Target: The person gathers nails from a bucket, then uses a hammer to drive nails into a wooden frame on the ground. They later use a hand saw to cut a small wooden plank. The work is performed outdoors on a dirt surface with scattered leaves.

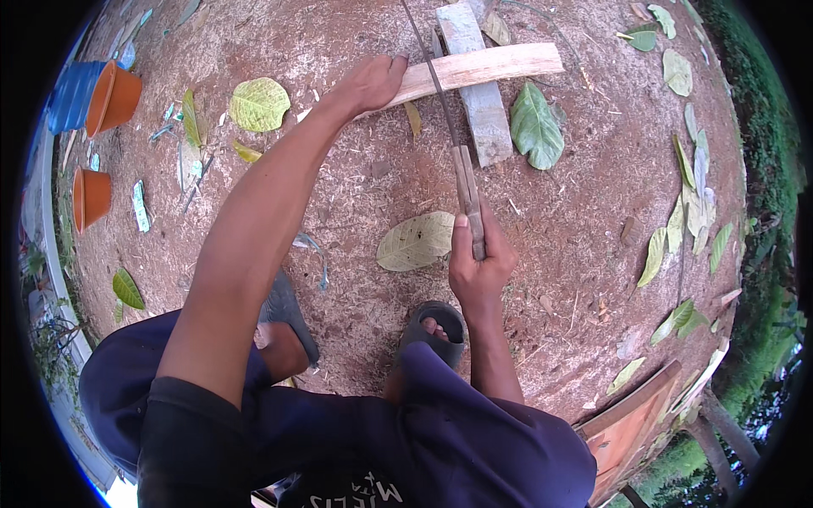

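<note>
My left hand [371, 85] is closed on the left end of a long pale wooden piece [508, 64], pressing it down. The piece lies crosswise over a greyish block [488, 123] on the ground, its right end sticking out past it. In my right hand [483, 264] is the wooden handle of a machete [463, 182]. Its long, thin dark blade is seen almost edge-on and points away from me, passing over the wooden piece between my left hand and the block. Whether the blade touches the wood I cannot tell.
Bare soil with wood shavings and scattered leaves surrounds the block, including a large green leaf [537, 127]. Orange pots [91, 199] and a blue container [72, 97] stand at the left. My sandalled feet [436, 326] are close below. A wooden board [631, 423] lies lower right.
</note>
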`<state>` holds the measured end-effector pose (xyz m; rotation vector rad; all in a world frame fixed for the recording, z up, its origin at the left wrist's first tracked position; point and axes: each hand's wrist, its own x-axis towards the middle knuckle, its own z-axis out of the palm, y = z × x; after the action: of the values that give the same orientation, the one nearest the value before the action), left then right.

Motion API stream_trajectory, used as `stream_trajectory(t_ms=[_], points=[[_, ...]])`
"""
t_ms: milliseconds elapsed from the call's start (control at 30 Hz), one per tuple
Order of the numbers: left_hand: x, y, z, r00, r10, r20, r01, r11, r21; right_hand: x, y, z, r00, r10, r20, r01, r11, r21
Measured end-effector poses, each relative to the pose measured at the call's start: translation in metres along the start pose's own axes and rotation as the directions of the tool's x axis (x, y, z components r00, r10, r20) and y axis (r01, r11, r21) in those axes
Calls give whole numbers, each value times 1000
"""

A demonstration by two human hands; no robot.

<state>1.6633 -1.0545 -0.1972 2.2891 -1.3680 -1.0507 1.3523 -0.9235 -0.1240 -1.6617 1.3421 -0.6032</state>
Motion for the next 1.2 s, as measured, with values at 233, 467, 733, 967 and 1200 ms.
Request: stream_trajectory(t_ms=[233,467,733,967,1200], points=[[4,-20,2,998,43,-50,-40,997,65,-72,30,-40,984,-178,-19,176,981,-82],[1,-21,2,988,106,-108,-101,994,50,-38,24,-15,989,-148,-5,147,986,-84],[-2,-4,-3,994,99,-38,-98,995,37,7,2,7,999,31,17,-30,998,-51],[-7,-8,0,999,24,-48,-20,996,82,-79,31,-44,995,-79,53,83,993,-87],[1,-15,-11,1000,8,30,-11,996,92,-49,31,-28,987,-162,2,161,986,-51]])
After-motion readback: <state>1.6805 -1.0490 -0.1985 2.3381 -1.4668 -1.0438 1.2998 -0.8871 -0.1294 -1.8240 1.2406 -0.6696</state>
